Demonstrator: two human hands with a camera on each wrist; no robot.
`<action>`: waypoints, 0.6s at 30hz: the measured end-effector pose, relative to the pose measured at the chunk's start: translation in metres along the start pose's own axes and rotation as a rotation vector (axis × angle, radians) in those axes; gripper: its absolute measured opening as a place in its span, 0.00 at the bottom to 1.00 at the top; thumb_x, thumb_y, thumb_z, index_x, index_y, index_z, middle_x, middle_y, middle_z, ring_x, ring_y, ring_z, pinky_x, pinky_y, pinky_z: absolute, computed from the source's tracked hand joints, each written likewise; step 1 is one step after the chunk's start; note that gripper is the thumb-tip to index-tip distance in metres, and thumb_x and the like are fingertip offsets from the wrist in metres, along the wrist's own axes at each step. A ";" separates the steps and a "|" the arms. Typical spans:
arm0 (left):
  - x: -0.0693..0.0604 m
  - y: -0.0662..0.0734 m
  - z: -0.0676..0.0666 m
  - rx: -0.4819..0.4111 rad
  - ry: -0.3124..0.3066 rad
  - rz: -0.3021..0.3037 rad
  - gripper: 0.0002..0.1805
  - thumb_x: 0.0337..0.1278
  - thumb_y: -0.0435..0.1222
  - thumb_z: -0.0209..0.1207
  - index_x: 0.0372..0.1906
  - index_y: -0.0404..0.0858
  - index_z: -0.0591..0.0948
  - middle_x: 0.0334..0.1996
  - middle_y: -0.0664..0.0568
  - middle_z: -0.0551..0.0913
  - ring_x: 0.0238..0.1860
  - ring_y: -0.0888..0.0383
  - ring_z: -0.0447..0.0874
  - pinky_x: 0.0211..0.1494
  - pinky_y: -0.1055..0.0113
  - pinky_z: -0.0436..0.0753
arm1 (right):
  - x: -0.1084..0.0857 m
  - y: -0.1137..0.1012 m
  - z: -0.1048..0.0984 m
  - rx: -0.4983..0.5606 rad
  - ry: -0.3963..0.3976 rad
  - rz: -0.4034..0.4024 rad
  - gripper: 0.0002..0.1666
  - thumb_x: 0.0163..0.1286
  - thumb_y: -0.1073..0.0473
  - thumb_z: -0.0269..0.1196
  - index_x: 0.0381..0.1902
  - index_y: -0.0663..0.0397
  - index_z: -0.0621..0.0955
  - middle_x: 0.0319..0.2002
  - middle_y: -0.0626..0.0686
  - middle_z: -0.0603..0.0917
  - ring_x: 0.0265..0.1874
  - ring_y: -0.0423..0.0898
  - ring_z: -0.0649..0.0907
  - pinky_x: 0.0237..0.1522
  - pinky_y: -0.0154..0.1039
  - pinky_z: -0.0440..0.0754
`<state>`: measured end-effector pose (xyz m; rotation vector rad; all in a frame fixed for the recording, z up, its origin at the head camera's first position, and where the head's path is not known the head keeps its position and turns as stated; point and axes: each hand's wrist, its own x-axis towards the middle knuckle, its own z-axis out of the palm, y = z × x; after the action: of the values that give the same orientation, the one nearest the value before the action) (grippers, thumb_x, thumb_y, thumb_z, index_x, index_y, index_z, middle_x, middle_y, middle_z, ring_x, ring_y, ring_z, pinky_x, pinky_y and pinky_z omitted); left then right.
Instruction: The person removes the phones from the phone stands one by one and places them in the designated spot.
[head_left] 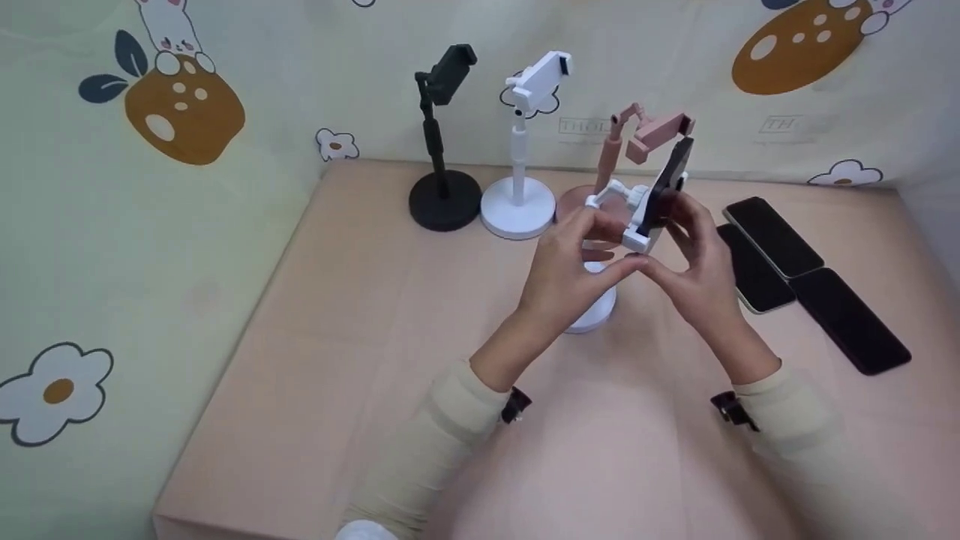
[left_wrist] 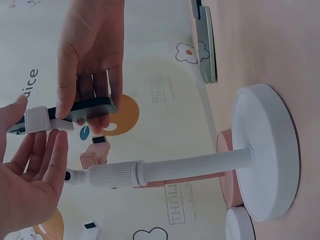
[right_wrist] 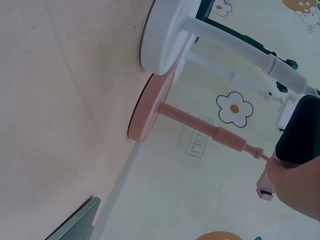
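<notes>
A black smartphone (head_left: 667, 180) sits tilted in the clamp (head_left: 637, 238) of a white phone stand, whose round base (head_left: 596, 313) rests on the table. My left hand (head_left: 559, 262) holds the clamp from the left, its fingers behind and below it in the left wrist view. From the right, my right hand (head_left: 697, 262) grips the phone, thumb on one face and fingers on the other. Both thumb tips meet near the clamp's lower end. In the right wrist view the phone (right_wrist: 300, 130) and part of my right hand (right_wrist: 300, 187) show at the edge.
Behind stand a black phone stand (head_left: 444, 201), another white one (head_left: 517, 210) and a pink one (head_left: 607, 161), close to the raised hands. Three dark phones lie at the right, one phone (head_left: 851, 319) nearest the front. A patterned cloth (head_left: 262, 67) hangs behind the table (head_left: 360, 300).
</notes>
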<state>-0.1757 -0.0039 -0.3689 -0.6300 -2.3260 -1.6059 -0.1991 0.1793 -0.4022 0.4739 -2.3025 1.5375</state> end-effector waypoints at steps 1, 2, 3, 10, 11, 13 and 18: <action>0.001 0.001 0.002 0.019 0.005 -0.006 0.24 0.49 0.40 0.74 0.48 0.35 0.77 0.45 0.48 0.83 0.48 0.60 0.87 0.47 0.84 0.82 | 0.000 0.000 0.000 -0.005 0.004 0.003 0.48 0.57 0.71 0.73 0.72 0.64 0.63 0.67 0.58 0.73 0.67 0.45 0.73 0.73 0.40 0.69; 0.002 0.003 0.004 0.042 0.006 -0.014 0.24 0.49 0.41 0.74 0.47 0.35 0.77 0.43 0.48 0.83 0.47 0.60 0.87 0.46 0.84 0.82 | 0.000 -0.001 -0.001 -0.009 0.010 0.005 0.47 0.56 0.70 0.73 0.72 0.64 0.64 0.67 0.58 0.74 0.66 0.44 0.74 0.72 0.39 0.70; 0.004 0.004 0.005 0.072 0.007 -0.022 0.24 0.49 0.42 0.74 0.45 0.35 0.76 0.42 0.49 0.83 0.46 0.60 0.87 0.46 0.85 0.82 | 0.000 -0.001 -0.001 -0.016 0.017 0.003 0.47 0.56 0.69 0.74 0.71 0.64 0.65 0.66 0.57 0.75 0.65 0.43 0.75 0.71 0.37 0.71; 0.006 0.006 0.007 0.321 0.029 -0.052 0.20 0.54 0.46 0.72 0.40 0.40 0.75 0.37 0.53 0.80 0.40 0.63 0.85 0.42 0.85 0.80 | 0.002 -0.001 0.001 -0.079 0.053 -0.052 0.41 0.56 0.68 0.74 0.68 0.62 0.72 0.61 0.57 0.82 0.59 0.42 0.83 0.62 0.30 0.78; 0.006 0.006 0.008 0.339 0.037 -0.051 0.19 0.54 0.46 0.71 0.39 0.40 0.75 0.36 0.54 0.80 0.39 0.63 0.84 0.40 0.84 0.80 | 0.002 -0.001 0.000 -0.089 0.053 -0.057 0.41 0.56 0.67 0.74 0.67 0.62 0.73 0.60 0.57 0.83 0.59 0.43 0.83 0.61 0.30 0.78; 0.007 0.007 0.008 0.365 0.048 -0.044 0.19 0.54 0.47 0.71 0.38 0.41 0.75 0.36 0.54 0.80 0.37 0.61 0.83 0.37 0.83 0.78 | 0.002 -0.001 -0.001 -0.103 0.049 -0.066 0.40 0.56 0.67 0.74 0.67 0.60 0.74 0.60 0.57 0.83 0.59 0.48 0.84 0.60 0.29 0.78; 0.005 0.006 0.008 0.391 0.073 0.009 0.19 0.54 0.47 0.70 0.37 0.41 0.75 0.35 0.54 0.81 0.35 0.63 0.82 0.35 0.83 0.76 | 0.003 -0.002 -0.006 -0.105 0.026 -0.054 0.40 0.57 0.68 0.72 0.69 0.59 0.73 0.59 0.57 0.84 0.58 0.52 0.83 0.61 0.29 0.78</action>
<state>-0.1766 0.0066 -0.3647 -0.4812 -2.4772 -1.0994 -0.2003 0.1838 -0.3971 0.4818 -2.3173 1.3823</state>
